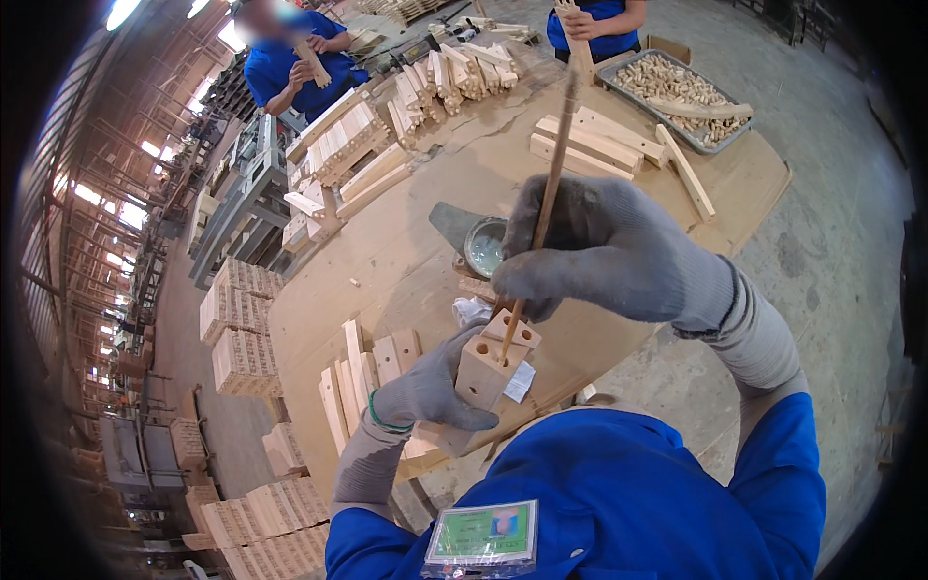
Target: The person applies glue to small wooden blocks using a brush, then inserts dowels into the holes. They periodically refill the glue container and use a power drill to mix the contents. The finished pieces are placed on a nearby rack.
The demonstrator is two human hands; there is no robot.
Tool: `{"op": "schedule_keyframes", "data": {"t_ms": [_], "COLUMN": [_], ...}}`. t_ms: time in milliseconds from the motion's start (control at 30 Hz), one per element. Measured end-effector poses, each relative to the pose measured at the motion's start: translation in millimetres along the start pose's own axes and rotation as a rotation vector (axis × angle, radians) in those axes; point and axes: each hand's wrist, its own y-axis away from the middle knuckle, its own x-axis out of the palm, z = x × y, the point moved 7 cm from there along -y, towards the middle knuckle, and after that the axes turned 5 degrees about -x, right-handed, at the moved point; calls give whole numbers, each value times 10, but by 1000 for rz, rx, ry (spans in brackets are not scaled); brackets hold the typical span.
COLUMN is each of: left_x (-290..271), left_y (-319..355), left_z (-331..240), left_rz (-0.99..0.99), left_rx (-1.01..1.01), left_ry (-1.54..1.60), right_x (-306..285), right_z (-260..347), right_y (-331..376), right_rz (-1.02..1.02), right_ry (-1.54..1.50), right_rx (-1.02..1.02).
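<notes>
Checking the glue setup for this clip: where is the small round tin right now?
In the head view, the small round tin sits on the wooden table near its middle, just left of the gloved right hand holding the thin stick, above the drilled wooden block.

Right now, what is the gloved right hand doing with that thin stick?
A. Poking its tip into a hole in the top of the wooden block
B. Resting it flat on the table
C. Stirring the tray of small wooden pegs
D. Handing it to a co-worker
A: the right hand holds the stick upright, its lower tip in a hole on top of the wooden block, which the left hand steadies.
</notes>
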Motion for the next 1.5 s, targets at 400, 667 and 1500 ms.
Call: {"op": "schedule_keyframes", "data": {"t_ms": [400, 667, 1500], "left_x": [-128, -60, -125], "left_y": [105, 138, 166], "left_z": [33, -50, 372], "left_rz": [-132, -125, 127], "left_rx": [362, 376, 232], "left_ry": [16, -176, 355], "right_x": [-280, -31, -367], "right_z": [-46, -174, -448], "right_y": [218, 17, 464], "right_rz": [-406, -244, -512], "right_ry": [-149, -140, -24], "right_rx": [-103, 67, -440]}}
